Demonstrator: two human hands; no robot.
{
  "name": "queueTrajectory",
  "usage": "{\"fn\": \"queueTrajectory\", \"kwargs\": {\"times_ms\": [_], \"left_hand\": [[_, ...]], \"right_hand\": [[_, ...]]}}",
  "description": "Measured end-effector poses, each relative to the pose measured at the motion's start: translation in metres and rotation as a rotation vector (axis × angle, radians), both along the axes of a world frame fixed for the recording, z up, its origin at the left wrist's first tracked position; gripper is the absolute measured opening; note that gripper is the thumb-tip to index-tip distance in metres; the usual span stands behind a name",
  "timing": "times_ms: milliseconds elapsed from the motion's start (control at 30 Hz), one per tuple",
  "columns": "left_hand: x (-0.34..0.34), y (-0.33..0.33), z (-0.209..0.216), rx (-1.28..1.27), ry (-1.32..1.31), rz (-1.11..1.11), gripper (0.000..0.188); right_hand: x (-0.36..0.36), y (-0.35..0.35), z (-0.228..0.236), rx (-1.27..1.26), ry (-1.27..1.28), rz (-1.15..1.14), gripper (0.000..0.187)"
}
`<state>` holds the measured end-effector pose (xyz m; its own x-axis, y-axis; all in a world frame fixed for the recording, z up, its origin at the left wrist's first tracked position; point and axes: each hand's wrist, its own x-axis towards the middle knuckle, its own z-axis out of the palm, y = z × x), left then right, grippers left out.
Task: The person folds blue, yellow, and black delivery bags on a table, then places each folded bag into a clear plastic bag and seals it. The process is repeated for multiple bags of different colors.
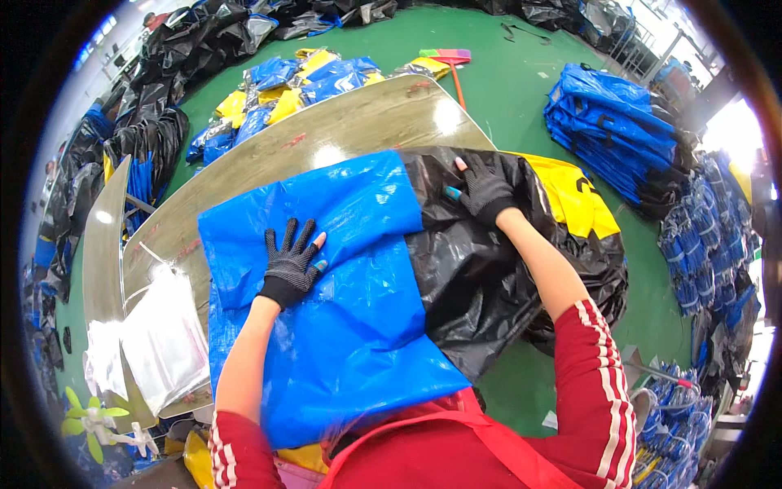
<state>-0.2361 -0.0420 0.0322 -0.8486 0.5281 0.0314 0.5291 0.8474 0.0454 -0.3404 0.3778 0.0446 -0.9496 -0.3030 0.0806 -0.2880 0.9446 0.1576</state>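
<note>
A large sheet of shiny plastic material lies spread over a wood-patterned table, its left part a blue panel (342, 326) and its right part a black panel (456, 277). My left hand (291, 266), in a black dotted glove with some fingertips bare, rests flat on the blue panel with fingers spread. On the upper black panel lies my right hand (484, 189), gloved the same way, fingers stretched out. Beyond the right hand, a yellow piece (574, 196) with a black mark hangs over the table's right end, with more black material bunched below it.
The table (326, 138) has a stack of clear plastic bags (165, 338) at its left. Blue and yellow packed bundles (285, 90) lie on the green floor behind it, near a broom (456, 73). Blue piles (607, 134) stand at right. A small green fan (94, 420) sits lower left.
</note>
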Motion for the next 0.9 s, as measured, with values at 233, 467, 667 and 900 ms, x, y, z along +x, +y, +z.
{"fn": "queueTrajectory", "kwargs": {"times_ms": [233, 467, 667, 900], "left_hand": [[0.002, 0.045, 0.025, 0.027, -0.020, 0.188, 0.057], [-0.020, 0.184, 0.005, 0.336, 0.150, -0.428, 0.083], [-0.041, 0.189, -0.046, -0.033, 0.568, -0.362, 0.077], [0.036, -0.050, 0.054, 0.045, -0.278, -0.386, 0.049]], "right_hand": [[0.137, 0.031, 0.124, -0.620, -0.579, 0.752, 0.099], [0.205, 0.046, 0.088, -0.399, -0.325, 0.484, 0.025], [0.071, 0.010, 0.101, -0.367, -0.453, 0.295, 0.047], [0.013, 0.025, -0.018, -0.382, -0.636, 0.168, 0.053]]}}
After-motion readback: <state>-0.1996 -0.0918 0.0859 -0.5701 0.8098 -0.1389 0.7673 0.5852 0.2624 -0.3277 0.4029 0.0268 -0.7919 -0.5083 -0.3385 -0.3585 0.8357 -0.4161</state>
